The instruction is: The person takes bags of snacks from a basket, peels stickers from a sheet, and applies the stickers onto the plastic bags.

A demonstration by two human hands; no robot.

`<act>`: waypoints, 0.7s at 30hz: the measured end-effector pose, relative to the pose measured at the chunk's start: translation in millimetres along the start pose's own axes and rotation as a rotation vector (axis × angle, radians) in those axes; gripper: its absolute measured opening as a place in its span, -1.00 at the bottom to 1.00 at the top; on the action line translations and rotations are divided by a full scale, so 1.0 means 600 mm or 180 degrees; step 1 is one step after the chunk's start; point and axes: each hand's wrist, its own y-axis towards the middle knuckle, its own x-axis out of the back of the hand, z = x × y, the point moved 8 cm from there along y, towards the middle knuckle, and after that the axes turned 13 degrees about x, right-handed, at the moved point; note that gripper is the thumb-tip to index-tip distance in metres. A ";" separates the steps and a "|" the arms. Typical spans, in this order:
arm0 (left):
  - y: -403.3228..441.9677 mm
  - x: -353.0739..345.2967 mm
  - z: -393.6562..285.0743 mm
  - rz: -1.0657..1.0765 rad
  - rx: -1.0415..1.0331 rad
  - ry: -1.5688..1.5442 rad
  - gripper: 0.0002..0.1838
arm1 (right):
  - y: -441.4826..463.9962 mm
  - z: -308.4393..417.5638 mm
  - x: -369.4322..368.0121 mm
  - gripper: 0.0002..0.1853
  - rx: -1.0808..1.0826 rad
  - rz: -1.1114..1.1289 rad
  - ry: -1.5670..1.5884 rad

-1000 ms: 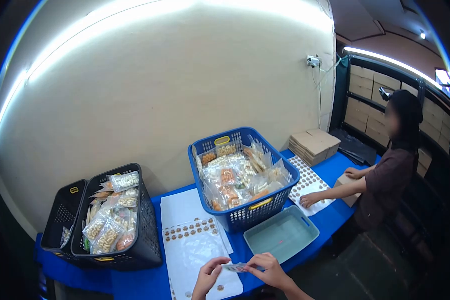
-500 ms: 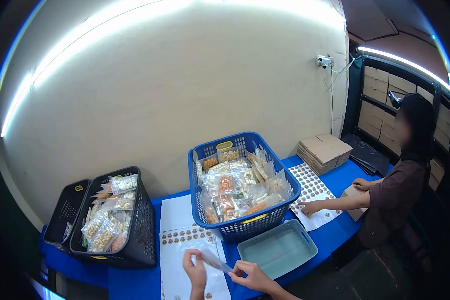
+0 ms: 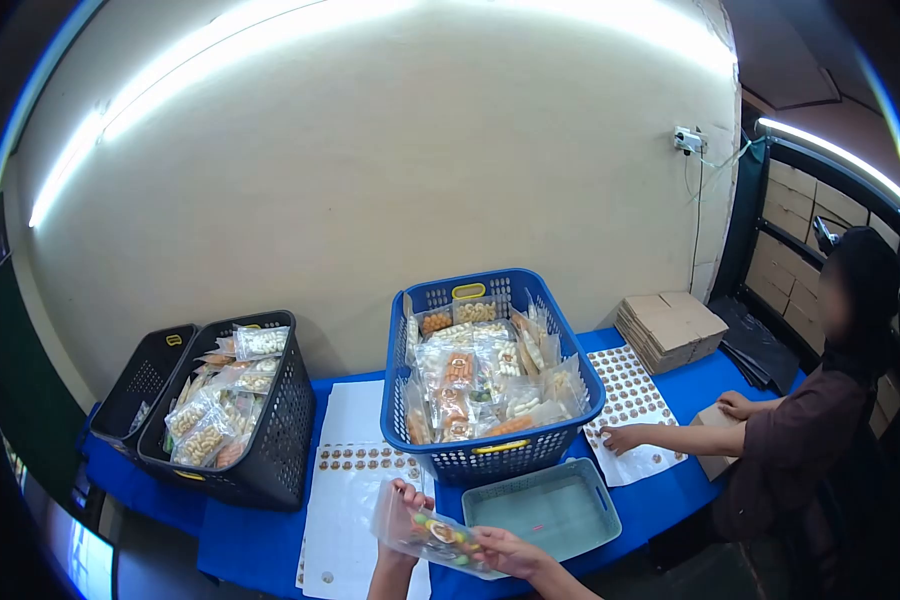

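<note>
A clear plastic packet [image 3: 433,538] with small colourful pieces and a round sticker on its face is held up between my two hands. My left hand [image 3: 411,494] grips its upper edge, the palm partly hidden behind the plastic. At the packet's right end, the fingers of my right hand [image 3: 512,553] are closed on it. Below and behind lies a white sticker sheet [image 3: 355,510] with rows of round brown stickers near its top. The grey-green tray [image 3: 545,510] sits just to the right of the packet.
A blue basket [image 3: 495,455] full of snack packets stands behind the tray. Two black baskets [image 3: 288,440] are at left, one heaped with packets. At right, a co-worker [image 3: 785,440] reaches over another sticker sheet [image 3: 630,395], near stacked flat cardboard [image 3: 670,325].
The packet has turned from nearly edge-on and blurred to showing its face and coloured contents. My left hand has risen slightly. The camera view has shifted a little.
</note>
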 end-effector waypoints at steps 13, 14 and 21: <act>-0.037 0.045 0.197 0.0038 0.0915 0.1051 -0.31 | -0.052 0.070 0.133 -0.79 0.0717 -0.1074 -0.1462; -0.035 0.042 0.210 0.0332 0.0981 0.0904 -0.28 | -0.056 0.073 0.129 -0.79 0.0707 -0.1159 -0.1420; -0.041 0.045 0.181 -0.0830 0.1067 0.2780 -0.69 | -0.087 0.095 0.081 -0.84 0.0539 0.0167 0.0628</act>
